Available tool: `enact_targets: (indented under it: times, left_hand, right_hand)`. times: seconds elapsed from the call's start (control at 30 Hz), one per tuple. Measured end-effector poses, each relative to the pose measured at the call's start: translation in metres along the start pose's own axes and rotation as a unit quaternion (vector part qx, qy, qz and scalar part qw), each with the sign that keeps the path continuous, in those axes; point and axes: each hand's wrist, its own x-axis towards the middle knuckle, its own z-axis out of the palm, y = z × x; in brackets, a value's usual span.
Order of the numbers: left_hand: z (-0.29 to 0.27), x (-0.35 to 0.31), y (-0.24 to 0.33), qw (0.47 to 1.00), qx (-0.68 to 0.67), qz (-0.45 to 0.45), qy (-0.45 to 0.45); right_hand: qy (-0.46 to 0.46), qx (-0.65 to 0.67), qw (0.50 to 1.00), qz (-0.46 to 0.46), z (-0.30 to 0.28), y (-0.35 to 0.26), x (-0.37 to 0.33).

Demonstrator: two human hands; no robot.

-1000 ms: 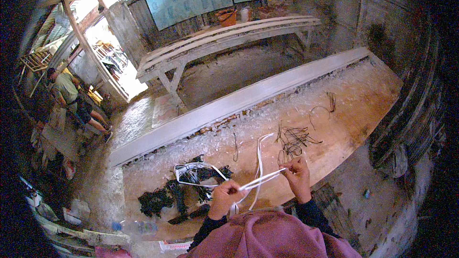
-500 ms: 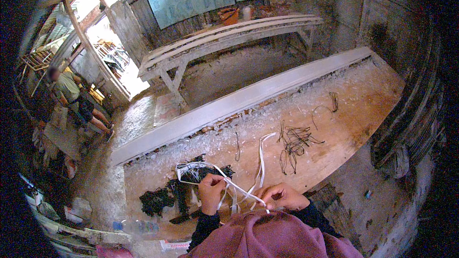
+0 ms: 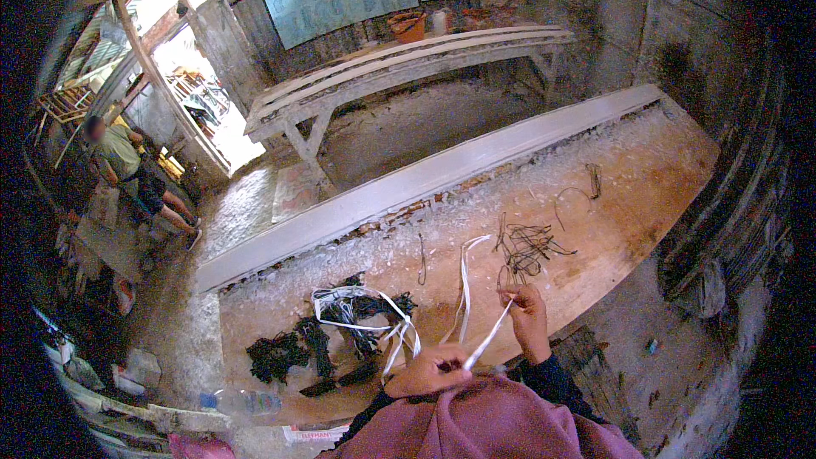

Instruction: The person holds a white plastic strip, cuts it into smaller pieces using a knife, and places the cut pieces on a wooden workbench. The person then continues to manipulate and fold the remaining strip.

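Observation:
A white flat strip (image 3: 490, 340) runs taut between my two hands, close in front of my maroon garment. Its lower end is in my left hand (image 3: 429, 371), whose fingers are closed on it. Higher and to the right, my right hand (image 3: 528, 319) pinches the other end. Left of my left hand lies a looped white strip (image 3: 413, 336), partly over a bundle of black strands (image 3: 361, 336). Another folded white strip (image 3: 465, 276) rests on the wooden tabletop (image 3: 612, 229) ahead of my hands. Just beyond my right hand is a tangle of thin dark cords (image 3: 529, 248).
A long pale board (image 3: 425, 187) edges the far side of the table, with whitish flakes along it. Black clumps (image 3: 278, 357) and a clear plastic bottle (image 3: 246, 402) lie near left. A bench (image 3: 408, 58) holds an orange bucket (image 3: 408, 27). Another person (image 3: 127, 161) is at far left.
My right hand has moved up and right, drawing the strip out straight. My left hand has moved down and right, away from the looped strip, which now lies on the table.

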Motion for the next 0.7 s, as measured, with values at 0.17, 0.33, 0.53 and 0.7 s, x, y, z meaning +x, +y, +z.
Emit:
enact_targets:
  times: [0.17, 0.33, 0.53, 0.7]
  left_hand:
    - [-0.014, -0.002, -0.003, 0.971, 0.075, -0.093, 0.206]
    - [-0.034, -0.001, -0.019, 0.884, -0.125, -0.151, 0.424]
    - [-0.053, -0.005, -0.031, 0.847, -0.171, -0.169, 0.474]
    - [-0.041, -0.003, -0.034, 0.870, -0.154, -0.190, 0.429]
  right_hand:
    - [-0.005, -0.069, 0.995, 0.074, -0.001, -0.003, -0.005]
    - [-0.230, 0.056, 0.967, 0.096, -0.011, -0.016, -0.001]
    - [-0.484, 0.250, 0.830, 0.124, -0.002, -0.043, -0.010]
    - [-0.450, 0.250, 0.846, 0.138, -0.003, -0.047, -0.011]
